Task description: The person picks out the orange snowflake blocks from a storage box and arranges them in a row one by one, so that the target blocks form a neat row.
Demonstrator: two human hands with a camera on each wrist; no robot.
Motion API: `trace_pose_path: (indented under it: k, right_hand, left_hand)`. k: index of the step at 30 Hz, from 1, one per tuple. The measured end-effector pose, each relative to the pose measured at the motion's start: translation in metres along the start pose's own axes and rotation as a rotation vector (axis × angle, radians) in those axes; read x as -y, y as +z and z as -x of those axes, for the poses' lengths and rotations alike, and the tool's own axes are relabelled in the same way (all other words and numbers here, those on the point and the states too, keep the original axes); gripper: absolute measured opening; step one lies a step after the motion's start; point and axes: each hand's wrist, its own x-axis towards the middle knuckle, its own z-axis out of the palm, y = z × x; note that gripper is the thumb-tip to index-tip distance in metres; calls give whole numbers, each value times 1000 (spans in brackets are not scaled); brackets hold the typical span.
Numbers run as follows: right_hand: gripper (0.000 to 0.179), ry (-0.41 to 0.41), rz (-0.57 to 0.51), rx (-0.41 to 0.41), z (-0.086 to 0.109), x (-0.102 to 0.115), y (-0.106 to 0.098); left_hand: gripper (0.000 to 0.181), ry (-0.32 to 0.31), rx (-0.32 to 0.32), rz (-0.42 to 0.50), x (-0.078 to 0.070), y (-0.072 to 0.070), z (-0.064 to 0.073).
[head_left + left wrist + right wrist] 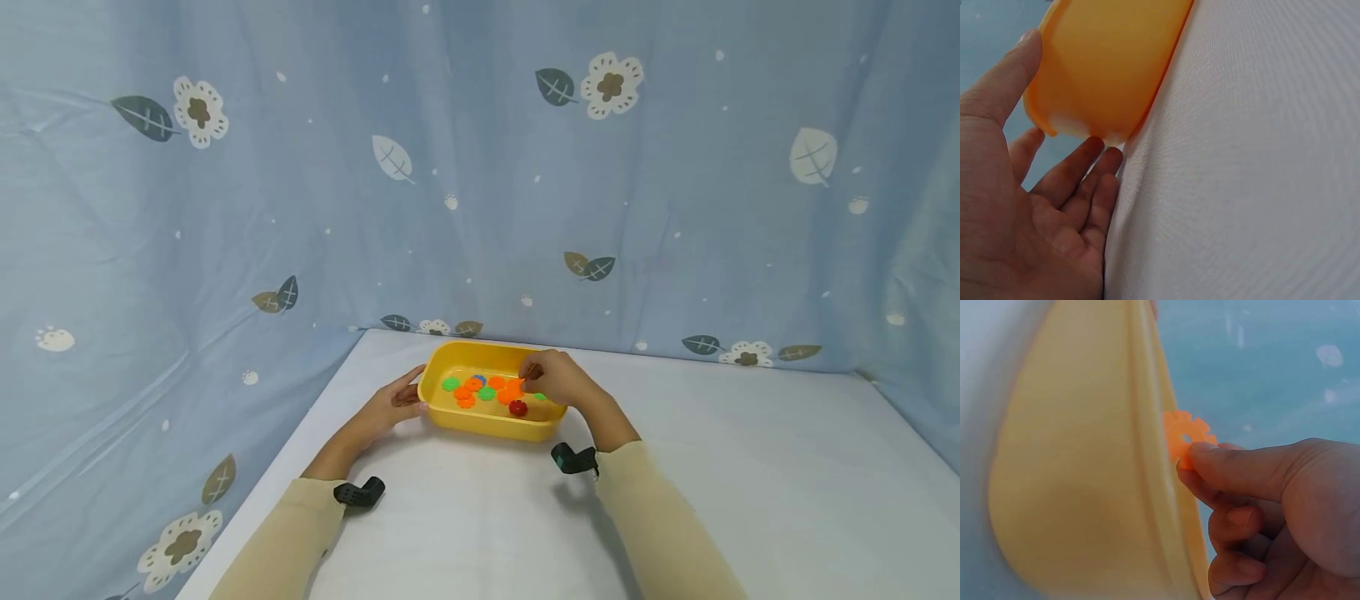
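A yellow plastic tub (487,426) stands on the white table, with several flat notched discs in orange, green and blue lying inside. One red disc (518,408) lies by its near wall. At the tub's left end is my left hand (386,408), fingers spread and slightly bent; in the left wrist view the thumb (1019,65) rests against the rim and the fingertips meet the end wall lower down. Over the right end, my right hand (561,379) pinches an orange notched disc (1175,428) between thumb and forefinger, just past the rim in the right wrist view.
A white cloth (465,517) covers the table. Behind and to the left hangs a blue curtain (480,208) with leaves and flowers, close to the tub's far side. Black wrist cameras (360,493) sit at both sleeves.
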Motion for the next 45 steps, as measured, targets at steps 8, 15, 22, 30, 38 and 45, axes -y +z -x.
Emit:
trace_pose_path:
  k: [8,15,22,30,38,45]
  right_hand:
    - [8,42,-41,-71,15,-28,-25]
    - [9,106,-53,-104,26,-49,-38]
    - [11,121,-128,-127,32,-56,-43]
    - [14,134,-107,-157,41,-69,-53]
    - [18,179,-80,-173,53,-93,-61]
    - [18,186,-78,-180,60,-108,-60]
  left_hand:
    - [81,23,21,25,3,-2,-1]
    - [81,23,15,-4,8,-3,-3]
    - [79,37,34,33,-3,-3,0]
    - [80,18,25,15,7,-4,-4]
    - [81,13,4,13,4,-3,-1]
    - [81,-11,-11,7,4,-2,-2]
